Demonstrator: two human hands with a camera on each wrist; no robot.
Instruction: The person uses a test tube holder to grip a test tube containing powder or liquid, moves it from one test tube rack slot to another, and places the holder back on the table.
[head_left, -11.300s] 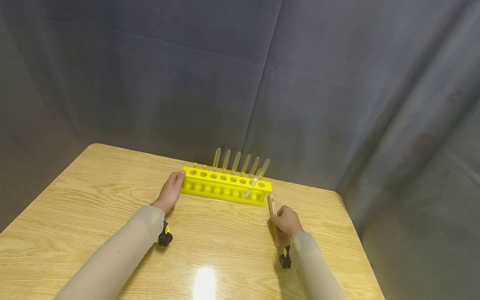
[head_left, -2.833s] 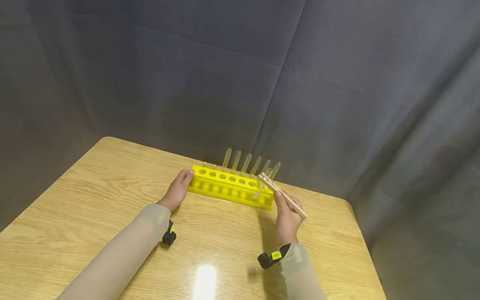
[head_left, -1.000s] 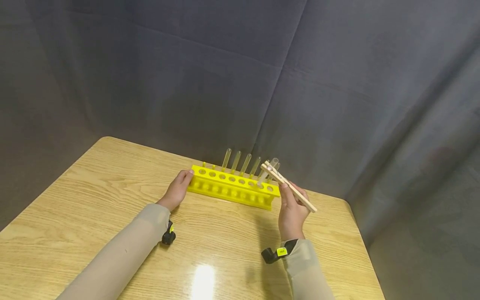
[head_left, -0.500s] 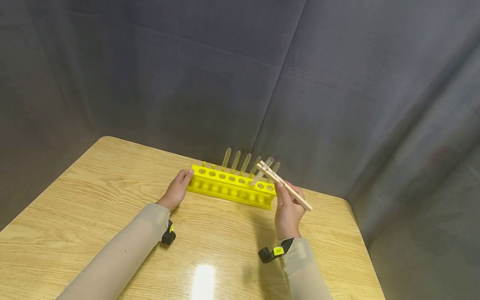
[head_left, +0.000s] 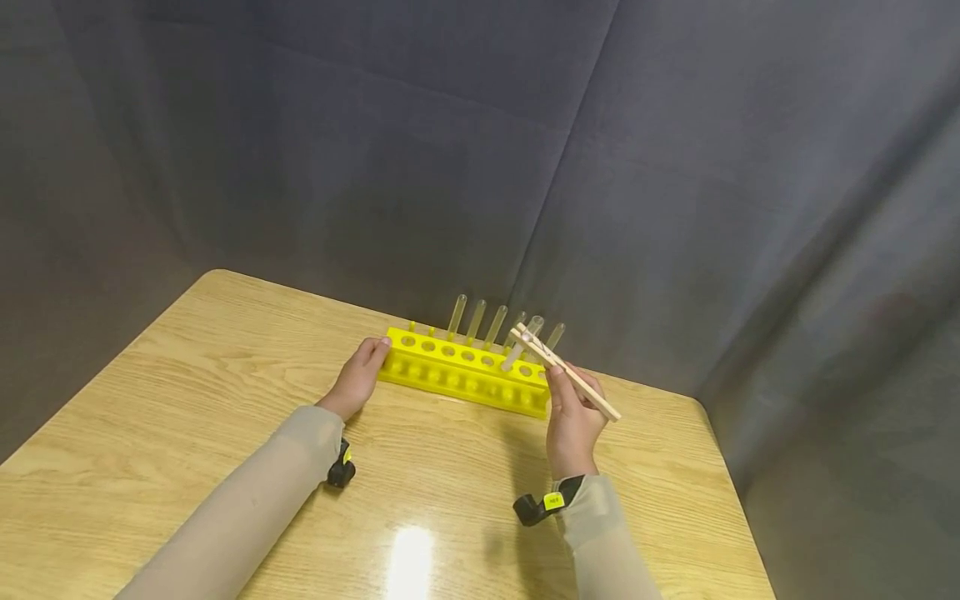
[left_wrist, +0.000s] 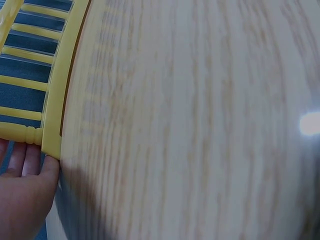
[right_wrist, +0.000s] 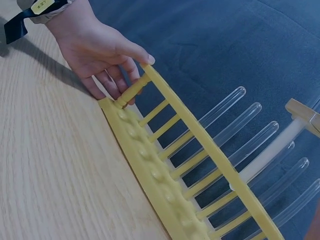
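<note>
A yellow test tube rack [head_left: 461, 381] stands near the table's back edge. Its left end is held by my left hand [head_left: 354, 379], with the thumb on the top bar's corner; the left wrist view shows the fingers at the end post [left_wrist: 20, 132]. My right hand [head_left: 576, 432] grips a wooden test tube clamp [head_left: 592, 400] over the rack's right end. The clamp's tip is closed around a glass test tube [right_wrist: 275, 150] with white contents. The tube tilts, its lower end at the third hole from the right, overlapping the top bar in the right wrist view.
Several clear test tubes [head_left: 457, 317] stand upside down on pegs along the rack's back. Two bare pegs [head_left: 412, 326] show at the left. A grey curtain [head_left: 360, 167] hangs close behind the wooden table [head_left: 420, 475] and along its right side.
The right hand picked the wooden clamp up off the table and gripped the leaning tube with it. The tube rose out of its hole and moved left one hole. The left hand stayed on the rack.
</note>
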